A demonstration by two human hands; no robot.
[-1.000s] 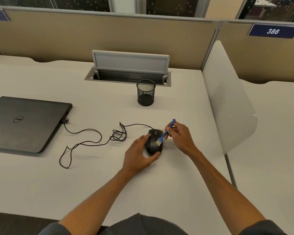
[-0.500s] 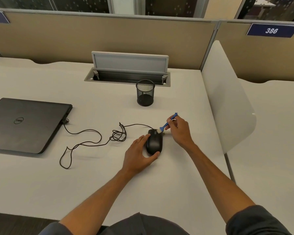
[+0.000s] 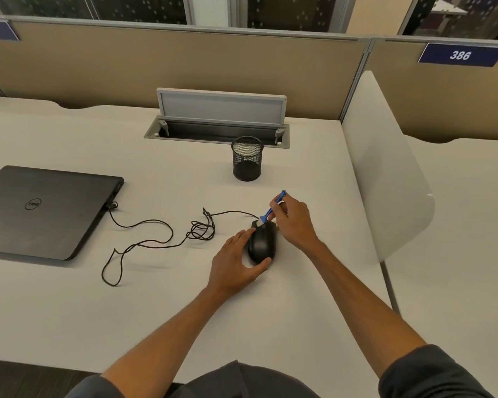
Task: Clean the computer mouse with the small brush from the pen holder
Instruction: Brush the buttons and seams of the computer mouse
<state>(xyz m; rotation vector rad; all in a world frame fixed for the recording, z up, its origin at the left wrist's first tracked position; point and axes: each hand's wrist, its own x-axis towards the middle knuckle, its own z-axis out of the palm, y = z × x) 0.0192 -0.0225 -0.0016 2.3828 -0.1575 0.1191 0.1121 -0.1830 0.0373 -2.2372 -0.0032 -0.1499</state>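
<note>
Fingers, right hand: fingertips (image 3: 278,206) pinch the blue handle of the brush (image 3: 271,210), closed around it near its upper part.
Fingers, left hand: spread and curved against the left side of the mouse (image 3: 262,242), thumb tucked round its near end, index finger lying along its far left edge.
Right hand (image 3: 295,221): sits just right of the mouse's far end, wrist angled back toward the body.
Left hand (image 3: 235,264): rests on the desk (image 3: 69,311), steadying the mouse rather than lifting it.
Brush: tilted, handle pointing up and away to the right, pale bristles down on the front of the mouse by the buttons.
Mouse: black, flat on the white desk, in front of the person, between the two hands.
Cable (image 3: 156,239): black, runs from the front of the mouse leftward through a loose tangle and a long loop to the side of the laptop (image 3: 46,209).
Laptop: dark, lid closed, at the left of the desk, well apart from the mouse.
Pen holder (image 3: 247,159): black mesh cup, upright, beyond the mouse and near the open cable hatch (image 3: 217,130); nothing shows through its mesh.
Divider (image 3: 385,173): white panel standing at the right edge of the desk.
</note>
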